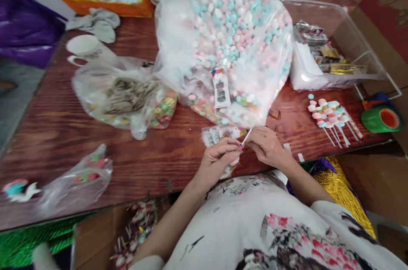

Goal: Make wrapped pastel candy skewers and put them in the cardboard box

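Near the front edge of the table, my left hand (220,156) is closed in a pinch around a marshmallow lollipop (235,162) in a clear wrapper. Its white stick (246,135) points up and away from me, between my two hands. My right hand (265,144) is beside the stick with its fingers pinched together; what lies between them is too small to make out. Partly under my left hand lies a printed clear wrapper (214,135). Just beyond my hands rests a big clear bag of pink, blue and white marshmallows (229,27), with a printed packet (220,89) on top.
At right are several marshmallow sticks (330,115), green tape (381,119) and a clear bin (338,17) of wrappers. At left lie a bag with a grey cloth (129,95), a tipped mug (89,46), an orange basket (105,6) and a small candy bag (91,172). Boxes stand below.
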